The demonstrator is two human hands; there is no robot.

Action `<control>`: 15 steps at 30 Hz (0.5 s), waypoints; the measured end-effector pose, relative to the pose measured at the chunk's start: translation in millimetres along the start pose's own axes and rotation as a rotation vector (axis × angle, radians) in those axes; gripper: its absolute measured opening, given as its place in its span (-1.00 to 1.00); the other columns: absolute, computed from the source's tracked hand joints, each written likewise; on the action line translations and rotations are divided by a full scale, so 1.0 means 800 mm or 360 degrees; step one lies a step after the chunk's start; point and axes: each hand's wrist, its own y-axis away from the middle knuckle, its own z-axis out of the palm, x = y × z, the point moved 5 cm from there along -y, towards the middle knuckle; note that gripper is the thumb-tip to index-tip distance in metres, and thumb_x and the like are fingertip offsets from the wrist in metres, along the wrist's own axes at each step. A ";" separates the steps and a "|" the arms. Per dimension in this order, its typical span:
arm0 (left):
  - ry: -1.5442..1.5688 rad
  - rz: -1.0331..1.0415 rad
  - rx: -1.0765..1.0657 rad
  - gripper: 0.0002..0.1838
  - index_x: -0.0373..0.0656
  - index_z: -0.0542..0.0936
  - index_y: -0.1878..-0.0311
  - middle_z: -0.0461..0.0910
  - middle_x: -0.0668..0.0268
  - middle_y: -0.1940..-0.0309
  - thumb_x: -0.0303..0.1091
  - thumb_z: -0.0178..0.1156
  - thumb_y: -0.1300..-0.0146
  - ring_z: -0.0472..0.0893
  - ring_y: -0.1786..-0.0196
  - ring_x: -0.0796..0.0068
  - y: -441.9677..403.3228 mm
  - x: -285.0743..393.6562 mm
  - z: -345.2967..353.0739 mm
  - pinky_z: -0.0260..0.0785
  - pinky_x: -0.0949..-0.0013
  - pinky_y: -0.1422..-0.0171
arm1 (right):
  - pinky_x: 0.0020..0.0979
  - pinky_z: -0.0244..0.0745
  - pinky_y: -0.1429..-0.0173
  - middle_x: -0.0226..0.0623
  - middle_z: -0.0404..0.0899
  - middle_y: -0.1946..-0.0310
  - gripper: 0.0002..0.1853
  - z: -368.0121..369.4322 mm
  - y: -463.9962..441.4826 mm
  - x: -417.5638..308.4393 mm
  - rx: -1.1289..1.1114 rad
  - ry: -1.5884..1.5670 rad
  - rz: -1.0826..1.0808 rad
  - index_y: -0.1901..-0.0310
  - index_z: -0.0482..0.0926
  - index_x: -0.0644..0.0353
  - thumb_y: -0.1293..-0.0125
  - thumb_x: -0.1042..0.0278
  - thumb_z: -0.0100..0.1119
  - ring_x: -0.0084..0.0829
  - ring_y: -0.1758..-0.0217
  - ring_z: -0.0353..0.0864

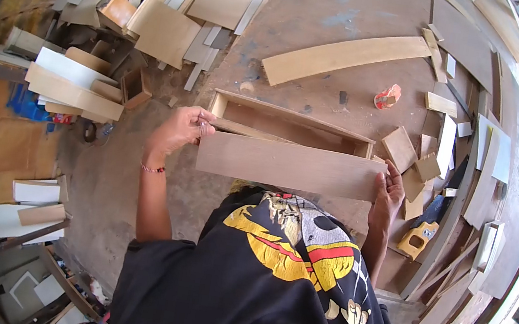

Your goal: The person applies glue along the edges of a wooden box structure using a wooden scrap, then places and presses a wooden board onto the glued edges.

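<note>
A long, flat wooden board (288,167) lies lengthwise before my body, along the near side of a shallow, open wooden box frame (299,116). My left hand (185,130) grips the left end of the board, thumb and fingers closed beside the box's near left corner. At the other end, my right hand (388,192) has its fingers wrapped round the board's right edge. The board hides the near wall of the box. Inside, the box shows bare wood.
A curved wooden strip (354,57) and a red-and-white container (387,97) sit beyond the box. Wood offcuts (399,148) and a saw with a yellow handle (418,240) are at the right. Stacked panels (169,33) fill the upper left.
</note>
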 end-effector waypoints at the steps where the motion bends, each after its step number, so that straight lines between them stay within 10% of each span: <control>1: -0.0013 -0.0004 0.0004 -0.77 -0.33 0.60 0.16 0.55 0.43 0.43 -0.49 0.30 -0.10 0.47 0.36 0.74 0.003 -0.010 0.003 0.36 0.63 0.29 | -0.58 0.45 0.02 -0.26 0.58 0.14 -0.62 -0.001 0.000 0.007 0.0001 -0.0013 0.0006 -0.15 0.37 0.37 -0.31 0.50 0.09 -0.59 0.13 0.56; 7: 0.0531 0.0176 0.0644 -0.76 -0.38 0.59 0.21 0.58 0.35 0.43 -0.51 0.35 -0.04 0.52 0.38 0.67 -0.008 -0.074 -0.013 0.40 0.57 0.28 | -0.53 0.43 0.13 -0.27 0.61 0.24 -0.71 -0.008 0.002 0.035 0.0330 0.0546 -0.0246 0.06 0.51 0.36 -0.28 0.34 0.20 -0.57 0.27 0.55; 15: -0.0074 0.0428 0.1063 -0.76 -0.39 0.65 0.23 0.68 0.15 0.36 -0.51 0.33 0.01 0.63 0.34 0.50 -0.029 -0.047 -0.018 0.45 0.48 0.18 | -0.49 0.40 0.15 -0.28 0.59 0.33 -0.70 0.011 -0.004 -0.001 0.0360 0.1073 -0.0342 0.07 0.63 0.27 -0.21 0.30 0.26 -0.52 0.27 0.52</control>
